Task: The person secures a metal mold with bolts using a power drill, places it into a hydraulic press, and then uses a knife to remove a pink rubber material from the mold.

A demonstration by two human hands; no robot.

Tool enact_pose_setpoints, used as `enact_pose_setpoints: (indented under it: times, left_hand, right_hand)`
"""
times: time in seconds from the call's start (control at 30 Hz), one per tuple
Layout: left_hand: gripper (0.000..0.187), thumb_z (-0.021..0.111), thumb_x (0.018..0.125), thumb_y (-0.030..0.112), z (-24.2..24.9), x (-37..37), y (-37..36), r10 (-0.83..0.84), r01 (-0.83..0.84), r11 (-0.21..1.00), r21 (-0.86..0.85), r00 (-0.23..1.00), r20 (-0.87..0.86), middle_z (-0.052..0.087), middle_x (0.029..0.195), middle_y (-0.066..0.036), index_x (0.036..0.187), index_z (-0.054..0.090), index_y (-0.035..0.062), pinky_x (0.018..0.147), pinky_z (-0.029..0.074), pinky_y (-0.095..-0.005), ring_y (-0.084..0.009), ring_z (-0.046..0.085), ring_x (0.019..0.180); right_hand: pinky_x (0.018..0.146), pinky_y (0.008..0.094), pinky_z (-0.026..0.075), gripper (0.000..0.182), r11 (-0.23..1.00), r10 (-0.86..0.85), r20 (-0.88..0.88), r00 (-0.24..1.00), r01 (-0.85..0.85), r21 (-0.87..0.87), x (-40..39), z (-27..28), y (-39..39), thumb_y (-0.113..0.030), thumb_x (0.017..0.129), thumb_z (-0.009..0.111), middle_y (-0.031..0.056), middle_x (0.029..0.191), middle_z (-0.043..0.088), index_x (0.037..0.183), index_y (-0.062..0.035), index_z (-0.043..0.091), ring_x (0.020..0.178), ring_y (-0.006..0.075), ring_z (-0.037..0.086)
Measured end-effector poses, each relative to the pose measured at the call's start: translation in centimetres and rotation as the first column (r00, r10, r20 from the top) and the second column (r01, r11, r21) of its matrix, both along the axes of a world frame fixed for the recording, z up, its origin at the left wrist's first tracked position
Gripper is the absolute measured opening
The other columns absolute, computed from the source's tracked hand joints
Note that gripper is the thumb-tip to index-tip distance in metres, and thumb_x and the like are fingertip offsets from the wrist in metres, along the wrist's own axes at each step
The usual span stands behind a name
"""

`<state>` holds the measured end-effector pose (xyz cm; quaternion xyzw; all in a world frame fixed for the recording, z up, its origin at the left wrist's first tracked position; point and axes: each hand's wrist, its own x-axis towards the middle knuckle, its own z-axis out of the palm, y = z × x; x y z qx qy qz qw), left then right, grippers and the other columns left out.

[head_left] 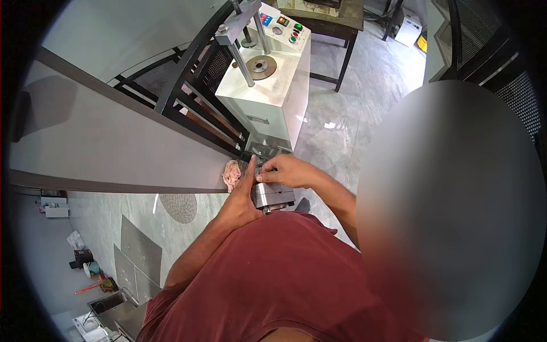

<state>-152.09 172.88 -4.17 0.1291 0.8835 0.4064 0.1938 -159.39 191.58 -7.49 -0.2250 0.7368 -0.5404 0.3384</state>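
A silvery metal block [273,195], with straight grooves along its side, is close in front of my body. My left hand [240,200] is pressed along the block's left side, one finger pointing up past it. Over the block's far edge, my right hand [285,171] has thumb and fingertips pinched together; whatever lies between them is too small to make out. A crumpled pink cloth [231,175] is just left of my left hand. Part of the block's underside is hidden by my shirt.
Ahead stands a white press machine [250,102] with metal posts, a round plate and a button panel [283,28]. A dark table [330,21] is behind it. Black railing [194,108] and a grey panel [114,131] run left. A large blurred shape [456,211] covers the right.
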Motion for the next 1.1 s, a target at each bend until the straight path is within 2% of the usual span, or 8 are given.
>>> enact_pose_setpoints:
  times: [0.1,0.2,0.27,0.47,0.53,0.63,0.93,1.1]
  left_hand:
    - [0.131,0.088,0.057,0.025,0.1,0.1,0.1,0.013,-0.016,0.998,0.058,0.999,0.045,0.030,0.149,-0.025,0.152,0.000,0.0054,0.112,0.031,-0.0442,-0.0379,0.034,0.137]
    - [0.132,0.088,0.055,0.024,1.2,0.3,0.5,0.008,-0.010,0.993,-0.114,1.000,-0.012,0.029,0.150,-0.024,0.152,0.000,0.0045,0.112,0.030,-0.0445,-0.0383,0.033,0.137]
    - [0.132,0.088,0.055,0.024,0.9,0.3,0.5,0.037,-0.040,0.999,0.032,0.995,0.094,0.029,0.150,-0.024,0.152,0.000,0.0038,0.113,0.030,-0.0446,-0.0384,0.032,0.137]
    - [0.134,0.089,0.053,0.023,0.5,0.4,0.3,0.037,-0.039,0.999,0.021,0.997,0.072,0.028,0.150,-0.024,0.152,0.000,0.0035,0.113,0.029,-0.0444,-0.0384,0.031,0.138]
    - [0.135,0.089,0.053,0.023,0.0,0.5,0.1,0.037,-0.040,0.998,0.044,0.997,0.072,0.029,0.150,-0.024,0.152,0.000,0.0033,0.113,0.029,-0.0444,-0.0383,0.031,0.138]
    - [0.135,0.089,0.052,0.023,0.0,0.4,0.1,0.034,-0.038,0.998,0.052,0.997,0.071,0.030,0.149,-0.024,0.152,0.000,0.0030,0.113,0.030,-0.0443,-0.0379,0.033,0.137]
    - [0.132,0.089,0.055,0.023,0.4,0.6,0.2,0.047,-0.053,0.996,0.065,0.995,0.085,0.046,0.137,-0.023,0.151,0.001,-0.0003,0.110,0.033,-0.0434,-0.0361,0.043,0.129]
    - [0.132,0.088,0.055,0.021,0.3,0.5,0.3,0.044,-0.051,0.993,0.102,0.996,0.075,0.047,0.135,-0.023,0.151,0.001,-0.0002,0.109,0.034,-0.0432,-0.0355,0.044,0.128]
  right_hand:
    - [0.070,0.0360,0.047,0.036,0.998,-0.014,0.005,1.000,0.014,-0.057,-0.4,-1.0,0.1,-0.037,0.086,0.067,0.0139,0.079,0.068,0.095,-0.0021,0.071,0.073,0.0196,0.061]
    - [0.069,0.0353,0.047,0.035,0.995,0.019,-0.052,0.998,-0.024,-0.102,-0.6,-0.3,0.6,-0.036,0.084,0.068,0.0123,0.077,0.069,0.094,-0.0025,0.072,0.072,0.0183,0.060]
    - [0.069,0.0349,0.047,0.035,0.993,0.037,-0.085,0.996,-0.046,-0.105,-0.4,0.0,0.8,-0.036,0.083,0.069,0.0113,0.076,0.068,0.094,-0.0028,0.073,0.071,0.0177,0.060]
    - [0.072,0.0281,0.049,0.028,0.999,-0.021,0.121,0.992,0.015,0.047,-0.1,0.6,0.6,-0.028,0.083,0.074,0.0048,0.082,0.071,0.094,-0.0024,0.074,0.074,0.0126,0.062]
    - [0.072,0.0267,0.049,0.030,0.981,-0.047,0.360,0.932,0.112,-0.162,0.2,-0.5,0.4,-0.027,0.081,0.076,0.0048,0.083,0.071,0.096,-0.0010,0.074,0.075,0.0123,0.062]
    - [0.072,0.0262,0.049,0.030,0.950,-0.056,0.453,0.890,0.186,-0.249,0.6,-1.0,0.3,-0.025,0.082,0.075,0.0059,0.086,0.071,0.097,0.0003,0.074,0.077,0.0121,0.062]
    - [0.063,0.0271,0.046,0.026,0.925,-0.339,0.127,0.932,0.355,-0.136,3.5,-0.9,-0.5,-0.027,0.082,0.067,0.0043,0.075,0.068,0.094,-0.0050,0.075,0.066,0.0120,0.057]
    - [0.060,0.0269,0.045,0.024,0.909,-0.317,0.355,0.879,0.388,-0.150,3.0,-0.9,-0.4,-0.025,0.080,0.068,0.0026,0.072,0.066,0.089,-0.0038,0.075,0.064,0.0109,0.056]
